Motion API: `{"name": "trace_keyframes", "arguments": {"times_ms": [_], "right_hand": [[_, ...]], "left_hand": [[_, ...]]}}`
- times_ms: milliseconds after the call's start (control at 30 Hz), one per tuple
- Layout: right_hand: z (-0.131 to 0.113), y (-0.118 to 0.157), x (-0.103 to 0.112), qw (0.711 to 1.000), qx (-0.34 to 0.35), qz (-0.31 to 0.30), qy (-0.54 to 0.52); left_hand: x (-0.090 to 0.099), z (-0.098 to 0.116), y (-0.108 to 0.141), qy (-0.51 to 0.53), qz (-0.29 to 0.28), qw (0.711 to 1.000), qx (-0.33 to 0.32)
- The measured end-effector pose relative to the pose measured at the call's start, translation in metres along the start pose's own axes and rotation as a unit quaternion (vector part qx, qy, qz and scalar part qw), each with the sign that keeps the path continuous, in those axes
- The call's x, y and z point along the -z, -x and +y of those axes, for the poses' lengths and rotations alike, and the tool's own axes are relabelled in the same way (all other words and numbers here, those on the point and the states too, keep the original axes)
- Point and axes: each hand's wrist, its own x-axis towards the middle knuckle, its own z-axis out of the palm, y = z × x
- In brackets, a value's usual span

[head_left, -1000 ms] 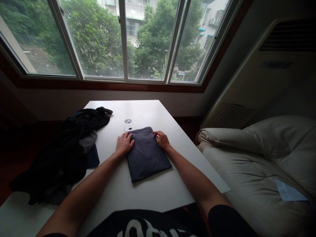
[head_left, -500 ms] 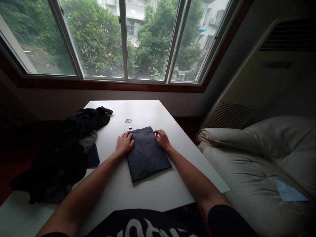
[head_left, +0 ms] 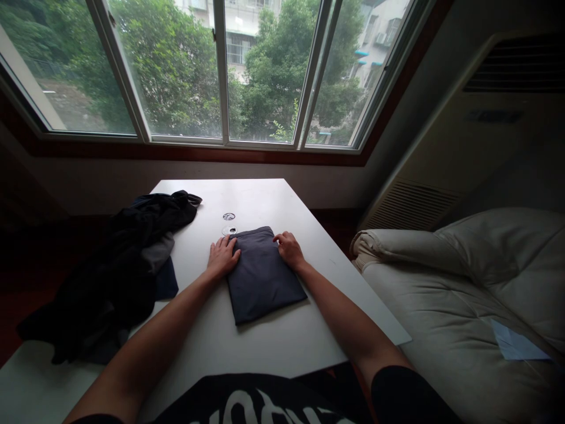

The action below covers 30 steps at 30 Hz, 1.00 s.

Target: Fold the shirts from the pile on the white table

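Observation:
A dark grey folded garment (head_left: 265, 274) lies flat on the white table (head_left: 198, 335), with a band along its far edge; it looks like trousers, though I cannot be sure. My left hand (head_left: 222, 257) rests on its far left side, fingers stretched out and apart, fingertips on the cloth. At the far right edge, my right hand (head_left: 290, 250) has its fingers curled, with thumb and forefinger closed at the cloth's border. Parts of those fingers are hidden from me.
A heap of dark clothes (head_left: 110, 277) covers the table's left side and hangs over it. Two round fittings (head_left: 228, 217) are set in the tabletop beyond the garment. A pale sofa (head_left: 424, 282) stands at the right, a paper (head_left: 518, 341) on it. A window (head_left: 265, 76) is ahead.
Almost nothing differs. Both hands stay at the garment's far sides, with only a very slight shift of the right fingers.

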Motion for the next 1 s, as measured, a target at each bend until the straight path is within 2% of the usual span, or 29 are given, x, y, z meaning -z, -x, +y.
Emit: {"name": "trace_keyframes", "arguments": {"times_ms": [267, 800, 1000], "right_hand": [[-0.01, -0.001, 0.008, 0.991, 0.018, -0.046, 0.125], [-0.011, -0.002, 0.01, 0.989, 0.027, -0.053, 0.139], [-0.011, -0.004, 0.014, 0.989, -0.002, -0.035, 0.141]], "left_hand": [[0.001, 0.0, -0.001, 0.003, -0.003, 1.0, 0.005], [0.0, 0.0, 0.0, 0.0, -0.002, 1.0, 0.003], [0.0, 0.0, 0.0, -0.001, 0.001, 1.0, -0.003]]}}
